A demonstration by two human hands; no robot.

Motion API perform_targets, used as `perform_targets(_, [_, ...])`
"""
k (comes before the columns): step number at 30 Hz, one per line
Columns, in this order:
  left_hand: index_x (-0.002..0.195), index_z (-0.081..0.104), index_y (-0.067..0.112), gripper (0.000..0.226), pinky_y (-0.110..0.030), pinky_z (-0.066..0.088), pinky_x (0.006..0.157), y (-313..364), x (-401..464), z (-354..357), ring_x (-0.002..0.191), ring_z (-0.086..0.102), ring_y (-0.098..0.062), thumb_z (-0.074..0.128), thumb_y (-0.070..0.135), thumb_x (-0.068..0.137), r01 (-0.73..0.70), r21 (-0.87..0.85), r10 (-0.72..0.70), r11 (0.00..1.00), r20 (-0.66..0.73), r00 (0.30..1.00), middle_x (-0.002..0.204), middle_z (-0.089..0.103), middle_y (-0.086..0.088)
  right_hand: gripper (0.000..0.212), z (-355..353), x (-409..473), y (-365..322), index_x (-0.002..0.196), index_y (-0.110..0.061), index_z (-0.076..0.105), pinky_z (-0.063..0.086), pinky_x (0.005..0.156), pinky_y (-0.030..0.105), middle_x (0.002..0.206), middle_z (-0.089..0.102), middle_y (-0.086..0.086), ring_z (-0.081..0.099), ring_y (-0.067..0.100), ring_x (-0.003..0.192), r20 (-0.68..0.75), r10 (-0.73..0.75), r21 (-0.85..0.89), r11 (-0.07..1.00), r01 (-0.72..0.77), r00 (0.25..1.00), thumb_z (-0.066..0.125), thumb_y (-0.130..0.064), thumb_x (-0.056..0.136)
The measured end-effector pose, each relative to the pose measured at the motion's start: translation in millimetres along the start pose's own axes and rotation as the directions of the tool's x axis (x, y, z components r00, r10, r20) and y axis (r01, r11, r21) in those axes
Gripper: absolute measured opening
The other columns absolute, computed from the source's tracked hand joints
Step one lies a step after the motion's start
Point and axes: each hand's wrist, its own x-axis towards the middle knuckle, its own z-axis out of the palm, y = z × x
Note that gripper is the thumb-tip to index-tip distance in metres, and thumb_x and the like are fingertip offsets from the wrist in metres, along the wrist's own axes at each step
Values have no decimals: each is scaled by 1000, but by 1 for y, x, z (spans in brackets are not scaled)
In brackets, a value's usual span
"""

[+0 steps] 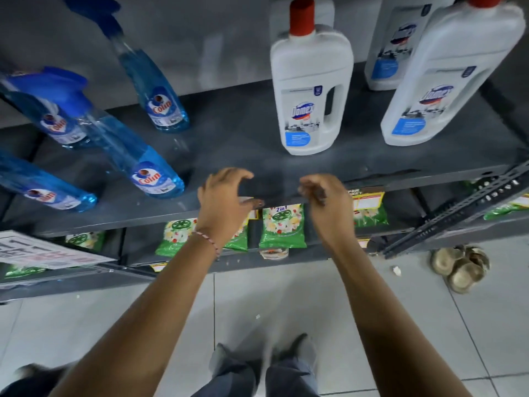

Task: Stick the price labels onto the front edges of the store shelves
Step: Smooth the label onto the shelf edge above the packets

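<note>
My left hand (226,196) and my right hand (323,196) are both at the front edge (283,199) of the grey shelf (243,138), about a hand's width apart. The left thumb and fingers pinch a small pale piece, seemingly a price label (246,199), against the edge. It is seen edge-on and mostly hidden. My right fingers are curled at the edge, and I cannot tell if they hold anything. A yellow and red price label (367,197) hangs on the same edge further right.
Blue spray bottles (154,173) stand on the shelf's left, white bottles with red caps (310,90) on its right. Green packets (282,227) fill the shelf below. A slotted metal upright (458,213) leans at right. Sandals (458,267) lie on the tiled floor. A white sign (43,250) sits at lower left.
</note>
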Motion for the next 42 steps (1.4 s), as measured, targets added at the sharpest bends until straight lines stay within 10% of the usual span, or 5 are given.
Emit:
perform_targets(5, [86,77,9,11,1,39,58,-62,-5,-27,60,61,-1,79,9,75,167,-157,-143,973,154,978,75,73,-6,27,59,-5,-37,111,-12,73,53,90,46,105,75,5,69,24,99,289,-9,-4,1000,11,957,74,-5,85])
perform_targets(11, [78,76,12,5,2,36,53,-91,-19,-32,52,52,20,79,10,75,120,-306,-36,945,266,963,58,60,18,13,86,-16,-51,97,-16,77,48,75,22,94,77,0,69,15,86,380,81,-126,991,-35,921,74,-13,85])
perform_targets(20, [89,79,18,18,-11,50,65,-196,-68,-71,62,61,10,83,16,72,366,-455,-254,812,288,923,72,73,17,5,165,-66,-92,86,-9,71,56,61,33,74,74,8,66,8,67,351,322,88,923,-373,879,70,-5,89])
perform_targets(29, [90,79,9,11,-25,54,79,-253,-64,-114,78,67,-14,73,7,81,293,-326,-282,899,81,956,90,77,-6,12,252,-91,-142,90,-22,76,51,81,47,94,76,-5,67,22,92,234,-57,-187,977,103,970,80,-18,80])
perform_targets(42, [81,75,15,4,-19,55,71,-273,-54,-105,65,65,-1,75,17,78,315,-390,-354,865,-29,935,74,74,5,16,287,-89,-147,78,-16,73,47,75,35,75,75,-1,68,22,75,106,-24,-405,912,65,994,81,-30,78])
